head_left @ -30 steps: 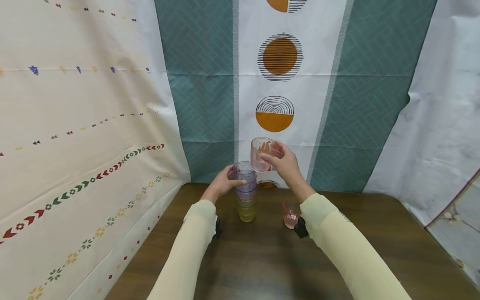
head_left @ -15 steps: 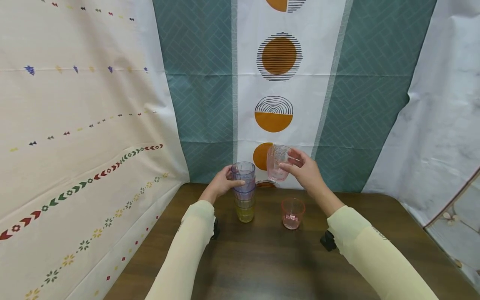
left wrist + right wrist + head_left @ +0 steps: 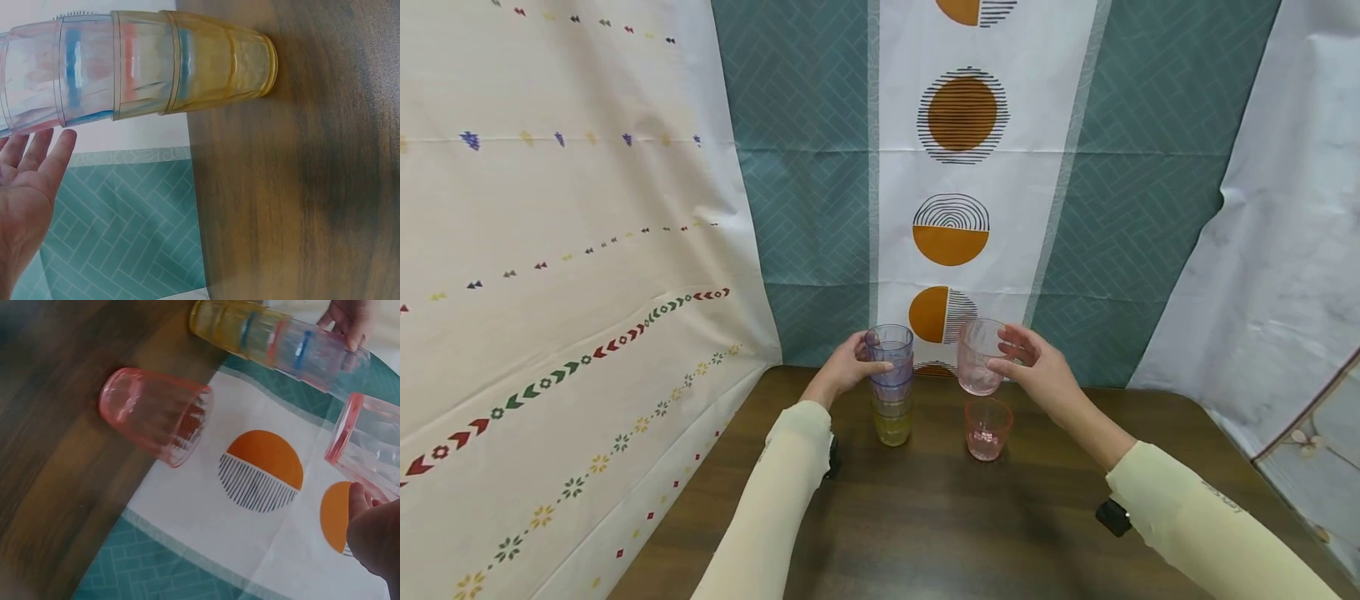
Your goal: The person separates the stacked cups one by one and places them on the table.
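Note:
A tall stack of nested clear tumblers point(image 3: 892, 410), yellow at the bottom and bluish-purple at the top, stands upright on the table. My left hand point(image 3: 842, 373) grips it near the top, thumb across the front. In the left wrist view, fingertips meet the side of the stack point(image 3: 147, 65). Up in the air, my right hand point(image 3: 1037, 371) holds a pale pink tumbler point(image 3: 974, 358) by its side, upright. Directly below it a pink tumbler point(image 3: 986, 437) with a redder rim stands on the table, apart from the held one, its mouth facing up.
The brown wooden table point(image 3: 910, 525) runs back to a hanging cloth point(image 3: 820, 208) with green panels and orange circles. A cream patterned cloth point(image 3: 587, 275) hangs at the left, a whitish one point(image 3: 1255, 250) at the right.
My right hand has carried the pale pink tumbler right and down, from beside the stack's top to above the standing pink tumbler. The left hand keeps its hold on the stack.

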`<state>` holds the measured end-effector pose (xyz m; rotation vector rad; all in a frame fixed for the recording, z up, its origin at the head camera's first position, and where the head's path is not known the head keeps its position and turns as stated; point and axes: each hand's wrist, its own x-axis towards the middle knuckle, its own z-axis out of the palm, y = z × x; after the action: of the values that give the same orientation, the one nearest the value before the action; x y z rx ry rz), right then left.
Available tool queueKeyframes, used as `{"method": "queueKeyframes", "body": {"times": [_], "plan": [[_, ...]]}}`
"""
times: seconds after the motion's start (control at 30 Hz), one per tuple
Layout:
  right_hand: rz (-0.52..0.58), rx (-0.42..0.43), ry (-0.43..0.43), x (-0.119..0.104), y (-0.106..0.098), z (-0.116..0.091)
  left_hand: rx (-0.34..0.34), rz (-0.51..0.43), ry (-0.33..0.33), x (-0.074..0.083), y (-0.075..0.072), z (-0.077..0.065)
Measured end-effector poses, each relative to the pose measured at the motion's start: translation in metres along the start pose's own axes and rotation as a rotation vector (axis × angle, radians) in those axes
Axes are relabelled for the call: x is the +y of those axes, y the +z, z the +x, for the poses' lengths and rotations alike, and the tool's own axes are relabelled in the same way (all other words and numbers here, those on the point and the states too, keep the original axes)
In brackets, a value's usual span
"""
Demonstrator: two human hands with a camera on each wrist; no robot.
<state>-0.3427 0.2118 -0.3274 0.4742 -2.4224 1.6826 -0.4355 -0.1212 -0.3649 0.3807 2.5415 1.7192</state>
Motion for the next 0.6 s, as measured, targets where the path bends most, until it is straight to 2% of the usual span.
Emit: {"method": "queueKeyframes", "body": {"times": [0.27,0.6], "plan": [[-0.037,-0.019,0.001,0.015,-0.013,-0.013,0.004,0.023,-0.011,0.0,-0.003,0.0],[-0.014,-0.016,0.005,0.038,-0.024,-0.027,0.016,0.038,-0.019,0.001,-0.001,-0.001]]}}
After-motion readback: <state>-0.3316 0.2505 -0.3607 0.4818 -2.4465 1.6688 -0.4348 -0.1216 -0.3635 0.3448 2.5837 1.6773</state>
